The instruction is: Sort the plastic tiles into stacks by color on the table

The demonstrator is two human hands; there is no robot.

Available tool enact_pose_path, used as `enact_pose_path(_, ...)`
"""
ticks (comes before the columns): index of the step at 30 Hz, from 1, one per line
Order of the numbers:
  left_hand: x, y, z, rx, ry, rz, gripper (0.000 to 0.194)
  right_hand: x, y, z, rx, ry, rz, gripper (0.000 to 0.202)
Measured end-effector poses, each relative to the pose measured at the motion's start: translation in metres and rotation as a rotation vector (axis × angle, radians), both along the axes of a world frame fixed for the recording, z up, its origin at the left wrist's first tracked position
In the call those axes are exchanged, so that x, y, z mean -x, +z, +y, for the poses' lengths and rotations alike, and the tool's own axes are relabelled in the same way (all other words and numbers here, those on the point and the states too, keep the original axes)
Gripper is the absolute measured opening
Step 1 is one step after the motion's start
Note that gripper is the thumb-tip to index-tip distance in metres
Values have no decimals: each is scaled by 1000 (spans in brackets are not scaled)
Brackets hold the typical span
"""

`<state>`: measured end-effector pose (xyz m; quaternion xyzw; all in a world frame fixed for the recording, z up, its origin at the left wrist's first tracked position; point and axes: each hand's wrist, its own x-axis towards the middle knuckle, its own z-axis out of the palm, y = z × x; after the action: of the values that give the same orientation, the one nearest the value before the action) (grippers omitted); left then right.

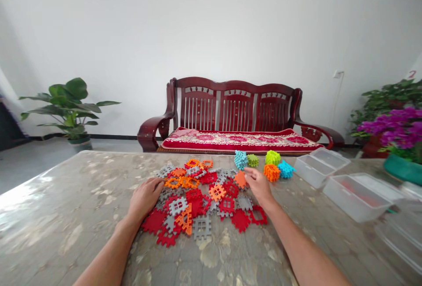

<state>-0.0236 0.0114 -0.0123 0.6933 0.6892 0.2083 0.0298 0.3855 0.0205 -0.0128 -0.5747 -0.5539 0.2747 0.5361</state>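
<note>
Gray floral patterning runs across the desk (82,220), and from my remote seat the left hand (147,192) comes first: it rests against the left edge of the heap of notched plastic tiles (194,195), fingers lying close together, and I cannot tell whether they grip anything. Red, gray and orange pieces overlap rightward from there, an orange triangular frame tile (185,220) among the nearer ones. At the heap's right side lies the solid orange tile (241,179), just left of my right hand (260,187); that hand is plainly nearer, the left being across the heap. I read no clear long axis on this tile. The right fingers reach its right edge, but I can't tell whether they are clamped on it or only touching. Farther right sit an orange tile cube (271,173), a blue tile cluster (286,169) and a clear plastic box (344,204).
</note>
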Motion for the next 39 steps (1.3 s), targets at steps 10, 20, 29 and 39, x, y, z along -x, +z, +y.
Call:
enact_pose_path(10, 0, 0, 0, -22, 10, 2, 46, -19, -16, 5, 34, 18, -161, 52)
enact_pose_path(20, 1, -1, 0, -21, 0, 0, 47, -9, -1, -8, 60, -26, -617, 56)
enact_pose_path(29, 0, 1, -1, -9, 7, -6, 47, -24, -6, -2, 59, -184, -558, 51)
enact_pose_path(39, -1, 3, -2, -9, -3, -29, 47, -32, -12, 1, 29, -45, -626, 41)
